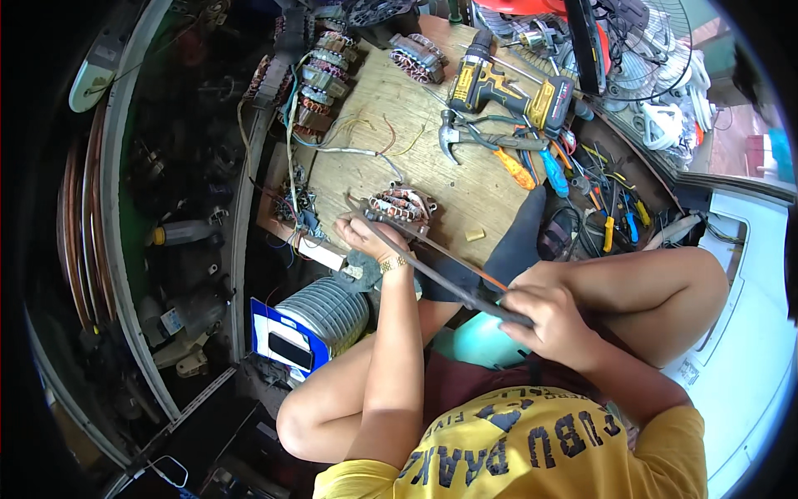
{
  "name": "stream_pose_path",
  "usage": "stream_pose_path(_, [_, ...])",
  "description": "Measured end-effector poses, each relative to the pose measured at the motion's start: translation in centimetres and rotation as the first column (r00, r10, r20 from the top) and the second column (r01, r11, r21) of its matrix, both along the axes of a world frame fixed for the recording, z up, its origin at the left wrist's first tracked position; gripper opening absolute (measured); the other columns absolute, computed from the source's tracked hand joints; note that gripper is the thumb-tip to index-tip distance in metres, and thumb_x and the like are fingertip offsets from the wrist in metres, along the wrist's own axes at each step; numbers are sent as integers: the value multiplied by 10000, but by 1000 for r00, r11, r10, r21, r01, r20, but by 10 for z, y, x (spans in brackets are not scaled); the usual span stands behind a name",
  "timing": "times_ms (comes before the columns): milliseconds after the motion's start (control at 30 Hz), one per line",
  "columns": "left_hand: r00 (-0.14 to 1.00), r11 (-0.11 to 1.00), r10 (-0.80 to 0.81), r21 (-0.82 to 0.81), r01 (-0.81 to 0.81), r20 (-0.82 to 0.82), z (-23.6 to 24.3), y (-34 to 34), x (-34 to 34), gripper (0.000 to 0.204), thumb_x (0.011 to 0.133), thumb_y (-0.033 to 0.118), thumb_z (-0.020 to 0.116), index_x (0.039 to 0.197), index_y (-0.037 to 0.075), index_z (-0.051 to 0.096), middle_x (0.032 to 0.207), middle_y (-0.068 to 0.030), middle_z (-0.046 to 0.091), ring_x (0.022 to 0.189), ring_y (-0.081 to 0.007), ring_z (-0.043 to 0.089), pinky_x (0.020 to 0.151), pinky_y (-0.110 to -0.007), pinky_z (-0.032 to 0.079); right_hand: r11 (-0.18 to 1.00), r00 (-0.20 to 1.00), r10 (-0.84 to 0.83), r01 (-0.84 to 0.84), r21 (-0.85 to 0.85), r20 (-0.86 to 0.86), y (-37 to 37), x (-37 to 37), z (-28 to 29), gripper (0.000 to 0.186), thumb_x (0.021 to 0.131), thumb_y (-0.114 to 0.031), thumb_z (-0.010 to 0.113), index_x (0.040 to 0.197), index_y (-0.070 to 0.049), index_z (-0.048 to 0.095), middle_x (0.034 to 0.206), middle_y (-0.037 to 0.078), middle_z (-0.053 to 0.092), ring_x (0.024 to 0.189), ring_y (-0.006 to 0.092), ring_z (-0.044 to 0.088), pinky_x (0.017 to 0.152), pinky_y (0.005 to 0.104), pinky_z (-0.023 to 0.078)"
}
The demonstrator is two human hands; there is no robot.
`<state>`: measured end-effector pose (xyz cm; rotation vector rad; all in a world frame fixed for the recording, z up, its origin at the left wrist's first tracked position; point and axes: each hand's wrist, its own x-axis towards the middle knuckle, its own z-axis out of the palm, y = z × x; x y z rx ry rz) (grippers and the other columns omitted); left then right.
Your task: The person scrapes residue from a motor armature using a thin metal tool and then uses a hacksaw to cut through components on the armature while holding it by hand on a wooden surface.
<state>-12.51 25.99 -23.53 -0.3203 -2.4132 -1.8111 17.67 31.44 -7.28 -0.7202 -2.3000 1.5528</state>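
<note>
While left hand (pixel 359 237) steadies stator (pixel 401 205) near board edge (pixel 287 237), right hand (pixel 549 320) grips hacksaw (pixel 440 270).

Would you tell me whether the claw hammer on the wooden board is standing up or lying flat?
Lying flat. The claw hammer rests on its side on the wooden board, handle running toward the orange-handled screwdriver, beside the yellow cordless drill.
</note>
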Motion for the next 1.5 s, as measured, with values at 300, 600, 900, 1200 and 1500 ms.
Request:
stream_pose_path(300, [1000, 999, 14, -44, -14, 5, -10, -6, -4, 182, 957, 164, 462, 825, 40, 476, 886, -72, 490, 789, -201, 481, 766, -365, 429, 995, 996, 30, -37, 89, 81, 2, -68, -27, 280, 852, -238, 767, 1011, -24, 683, 868, 187, 679, 756, 392, 671, 664, 458, 524])
stream_pose_path(600, [999, 999, 20, 36, -18, -43, -11, 12, 4, 193, 886, 150, 476, 757, 17, 420, 878, -142, 447, 859, -273, 436, 823, -408, 386, 977, 995, -75, 88, 194, -73, 10, -70, -56, 280, 850, -339, 781, 959, -89, 716, 789, 108, 675, 682, 356, 669, 579, 447, 531])
stream_pose_path(900, [998, 994, 23, 101, -30, 64, 8, 14, 8, 190, 964, 116, 453, 796, 28, 441, 855, -74, 409, 833, -175, 402, 797, -357, 389, 997, 1000, -7, 6, 77, 20, 7, -6, -14, 283, 845, -330, 791, 965, -88, 705, 751, 109, 647, 650, 339, 654, 579, 446, 509])
stream_pose_path(1200, [987, 992, -64, -114, 47, -145, 14, 27, 0, 277, 1008, 230, 449, 851, 4, 483, 852, -109, 469, 834, -258, 484, 799, -409, 410, 974, 979, -95, 129, 185, -180, 18, -124, -81, 290, 879, -374, 744, 981, -107, 695, 822, 148, 694, 719, 357, 687, 594, 474, 527])
stream_pose_path(1500, [998, 998, -24, 55, 27, -58, 4, 18, 8, 248, 970, 214, 460, 821, 15, 458, 866, -84, 420, 832, -219, 410, 824, -372, 388, 996, 1000, -12, 13, 89, -14, 7, 5, -12, 283, 817, -315, 809, 951, -89, 700, 757, 81, 648, 637, 288, 658, 580, 425, 508])
